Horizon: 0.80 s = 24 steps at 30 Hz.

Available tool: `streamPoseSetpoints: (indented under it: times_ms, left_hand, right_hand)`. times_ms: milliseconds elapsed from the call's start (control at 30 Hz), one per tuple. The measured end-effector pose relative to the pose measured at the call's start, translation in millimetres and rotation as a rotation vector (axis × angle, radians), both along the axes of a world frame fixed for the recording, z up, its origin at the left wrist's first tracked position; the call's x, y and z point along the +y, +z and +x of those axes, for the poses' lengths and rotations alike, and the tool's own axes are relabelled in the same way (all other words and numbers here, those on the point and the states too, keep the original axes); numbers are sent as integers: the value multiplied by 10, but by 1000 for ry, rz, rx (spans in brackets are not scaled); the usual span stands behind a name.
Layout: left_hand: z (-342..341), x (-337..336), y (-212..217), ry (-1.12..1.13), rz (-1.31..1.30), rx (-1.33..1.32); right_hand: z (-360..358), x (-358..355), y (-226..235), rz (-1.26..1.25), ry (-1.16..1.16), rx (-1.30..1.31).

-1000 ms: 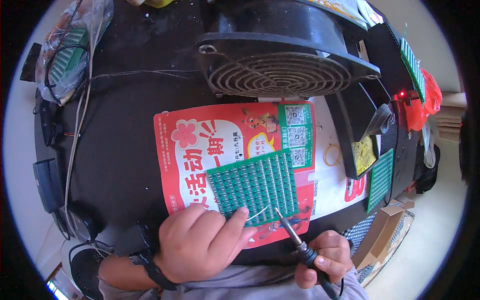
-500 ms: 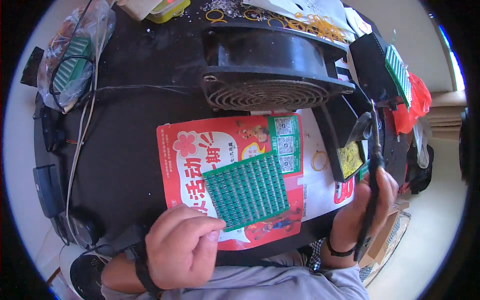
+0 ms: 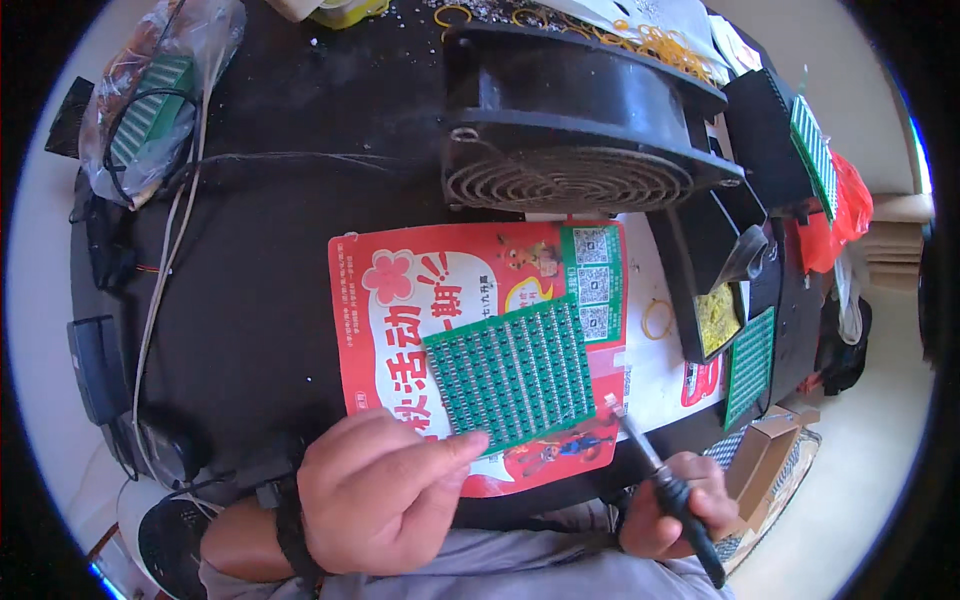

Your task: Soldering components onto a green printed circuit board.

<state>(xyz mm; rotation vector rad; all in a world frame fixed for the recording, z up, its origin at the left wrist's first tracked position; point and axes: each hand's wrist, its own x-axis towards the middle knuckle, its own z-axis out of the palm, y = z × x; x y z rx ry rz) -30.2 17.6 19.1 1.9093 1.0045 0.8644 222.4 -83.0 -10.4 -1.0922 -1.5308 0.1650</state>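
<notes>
A green circuit board (image 3: 512,378) with dense rows of small components lies tilted on a red and white printed sheet (image 3: 365,265). My left hand (image 3: 385,490) pinches its lower left corner between thumb and fingers. In my right hand (image 3: 650,525) is a soldering iron (image 3: 678,495), gripped by its black handle. Its metal tip points up and left, close to the board's lower right corner; whether it touches anything there I cannot tell.
A large black fan (image 3: 580,120) stands behind the sheet. To the right are a soldering iron stand with a yellow sponge (image 3: 718,318) and another green board (image 3: 750,368). Rubber bands (image 3: 670,50) lie at the back. A plastic bag (image 3: 160,110) and cables occupy the left.
My right hand has brought the soldering iron down and left, away from the stand and toward the board. My left hand still pinches the board's corner. The whole view has shifted slightly.
</notes>
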Motion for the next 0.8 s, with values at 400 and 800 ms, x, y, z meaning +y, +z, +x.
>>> streamPoseSetpoints:
  times_ms: [400, 800]
  left_hand:
    - [-12, 1, 11, 7, -22, 151]
    - [81, -42, -115, 73, 131, 107]
  right_hand:
    - [64, -23, 41, -321, 234, -141]
    - [-1, 40, 59, -318, 250, -151]
